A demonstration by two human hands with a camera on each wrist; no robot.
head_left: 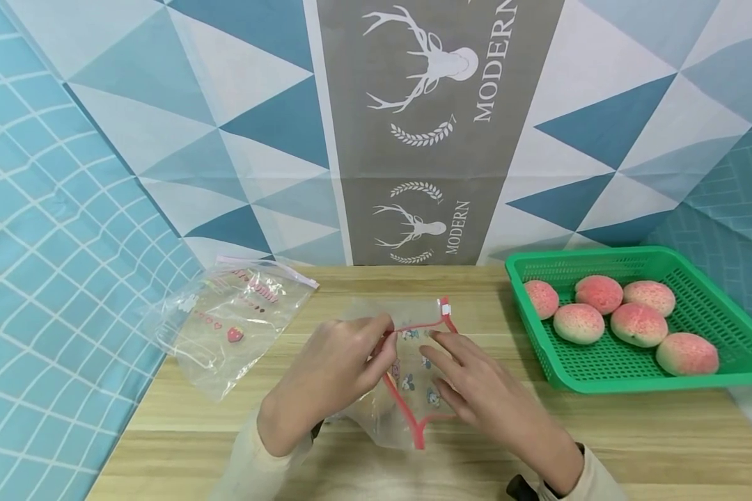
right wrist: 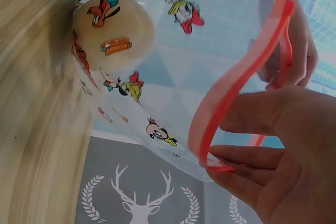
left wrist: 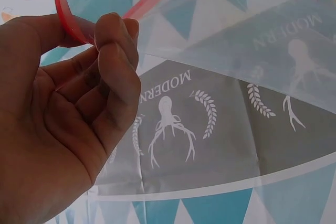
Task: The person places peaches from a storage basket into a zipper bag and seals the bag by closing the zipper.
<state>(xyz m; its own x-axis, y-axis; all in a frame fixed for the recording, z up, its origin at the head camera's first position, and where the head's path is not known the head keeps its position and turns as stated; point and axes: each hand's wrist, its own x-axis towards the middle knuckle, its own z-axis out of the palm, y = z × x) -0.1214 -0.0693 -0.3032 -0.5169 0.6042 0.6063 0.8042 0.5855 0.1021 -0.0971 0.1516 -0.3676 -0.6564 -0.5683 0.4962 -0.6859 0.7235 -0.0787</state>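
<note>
A clear zip bag (head_left: 413, 390) with red edging and cartoon prints stands between the two hands, its mouth spread apart. My left hand (head_left: 345, 355) pinches the red edge on the left side of the mouth, as the left hand (left wrist: 79, 93) shows in its wrist view. My right hand (head_left: 476, 383) has its fingers spread, and in the right wrist view this hand (right wrist: 283, 145) touches the red rim with fingers in the opening. Through the film shows a round, pale tan thing (right wrist: 113, 30) at the bag's bottom; its kind is unclear.
On the right, a green plastic basket (head_left: 564, 379) holds several pink and cream peaches (head_left: 639, 324). A second clear zip bag (head_left: 238, 327) with strawberry print lies flat at the left. Behind the wooden table (head_left: 194, 445) rises a patterned cloth backdrop (head_left: 276, 139).
</note>
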